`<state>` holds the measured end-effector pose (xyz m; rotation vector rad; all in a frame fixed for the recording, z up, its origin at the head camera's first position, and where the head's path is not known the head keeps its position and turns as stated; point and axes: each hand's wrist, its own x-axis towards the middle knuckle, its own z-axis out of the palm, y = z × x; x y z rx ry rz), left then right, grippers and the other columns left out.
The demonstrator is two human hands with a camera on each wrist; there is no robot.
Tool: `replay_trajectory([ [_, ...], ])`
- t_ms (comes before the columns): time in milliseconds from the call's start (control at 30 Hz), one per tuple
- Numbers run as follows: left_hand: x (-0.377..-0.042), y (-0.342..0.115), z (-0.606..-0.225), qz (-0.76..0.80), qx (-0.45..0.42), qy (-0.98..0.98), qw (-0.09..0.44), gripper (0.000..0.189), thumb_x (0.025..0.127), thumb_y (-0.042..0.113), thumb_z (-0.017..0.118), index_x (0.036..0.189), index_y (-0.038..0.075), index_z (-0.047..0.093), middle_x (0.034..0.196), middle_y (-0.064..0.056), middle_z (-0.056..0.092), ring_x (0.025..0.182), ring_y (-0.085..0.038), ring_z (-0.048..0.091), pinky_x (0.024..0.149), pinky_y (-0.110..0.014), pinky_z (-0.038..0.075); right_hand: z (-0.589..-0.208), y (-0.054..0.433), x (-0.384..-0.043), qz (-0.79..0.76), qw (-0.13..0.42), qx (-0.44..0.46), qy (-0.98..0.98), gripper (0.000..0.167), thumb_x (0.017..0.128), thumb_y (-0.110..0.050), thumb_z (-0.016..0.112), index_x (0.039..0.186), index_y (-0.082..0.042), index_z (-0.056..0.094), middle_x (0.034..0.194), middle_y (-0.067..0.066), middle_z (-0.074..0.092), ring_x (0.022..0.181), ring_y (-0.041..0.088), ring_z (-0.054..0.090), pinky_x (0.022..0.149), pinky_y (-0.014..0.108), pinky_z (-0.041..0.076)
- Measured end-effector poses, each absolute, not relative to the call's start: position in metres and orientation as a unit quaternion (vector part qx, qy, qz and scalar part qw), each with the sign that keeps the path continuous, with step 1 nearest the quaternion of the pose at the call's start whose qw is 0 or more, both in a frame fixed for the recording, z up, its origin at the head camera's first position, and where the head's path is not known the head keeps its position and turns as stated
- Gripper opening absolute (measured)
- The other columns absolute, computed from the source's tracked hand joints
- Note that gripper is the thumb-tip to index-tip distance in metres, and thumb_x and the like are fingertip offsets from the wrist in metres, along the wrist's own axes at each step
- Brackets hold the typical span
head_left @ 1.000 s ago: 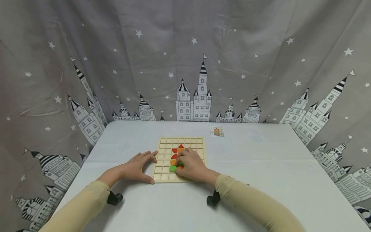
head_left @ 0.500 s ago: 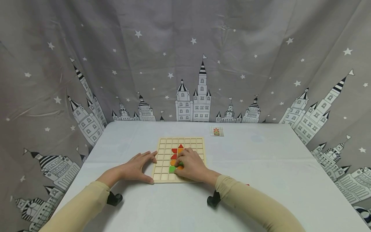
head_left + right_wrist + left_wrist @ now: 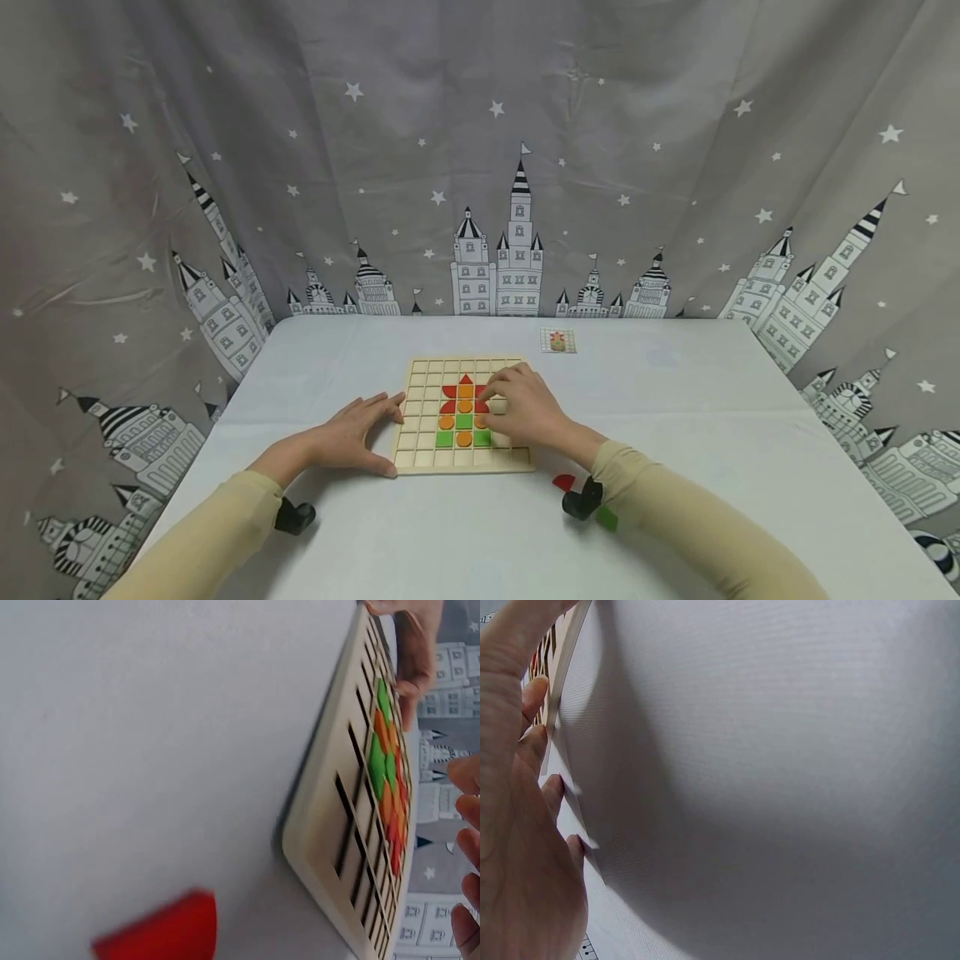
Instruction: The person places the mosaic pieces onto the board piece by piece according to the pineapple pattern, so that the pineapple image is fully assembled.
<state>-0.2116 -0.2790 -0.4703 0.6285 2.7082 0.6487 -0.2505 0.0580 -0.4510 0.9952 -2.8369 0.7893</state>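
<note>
A wooden grid board [image 3: 420,400] lies on the white table. In its middle sits a pattern of pieces: a red triangle [image 3: 466,379] on top, red curved pieces [image 3: 447,407] at the sides, orange discs [image 3: 464,439] and green squares [image 3: 464,422]. My left hand [image 3: 348,436] rests against the board's left edge, thumb and fingers spread. Over the board's right half hovers my right hand [image 3: 528,408], its fingers loosely bent and nothing seen between them. It partly covers the pattern's right side. The right wrist view shows its fingertips [image 3: 466,844] apart from the board.
Behind the board, to the right, lies a small pattern card [image 3: 557,340]. A loose red piece [image 3: 564,482] and a green piece [image 3: 607,518] lie near my right wrist, the green one partly hidden. A grey curtain [image 3: 637,100] with castles hangs behind the table.
My right hand has lifted off the pattern and moved right, uncovering green squares and orange discs. Loose red and green pieces now show by the right wrist. The left hand stays put.
</note>
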Motion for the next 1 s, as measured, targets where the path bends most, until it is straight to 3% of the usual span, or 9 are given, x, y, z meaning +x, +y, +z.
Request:
replay_trajectory([
  [233,-0.210,-0.280,-0.471,0.230,0.222,0.937,0.141,0.075,0.071,0.060,0.087,0.124,0.020,0.052,0.166,-0.012,0.028,0.152,-0.044,0.018,0.123,-0.063,0.008,-0.444,0.085,-0.249,0.266,0.029,0.325,-0.907,0.025,0.087,-0.032,0.081,0.108,-0.018,0.078,0.119,-0.003,0.065,0.119,0.021,0.049,0.102,0.044,0.042],
  [1000,-0.211,-0.281,-0.470,0.230,0.235,0.935,0.129,0.073,0.072,0.059,0.087,0.123,0.019,0.053,0.166,-0.013,0.030,0.152,-0.046,0.019,0.122,-0.065,0.010,-0.452,0.194,-0.220,0.241,-0.044,0.306,-0.920,0.024,0.085,-0.028,0.083,0.108,-0.024,0.078,0.114,-0.011,0.064,0.118,0.021,0.051,0.101,0.050,0.047],
])
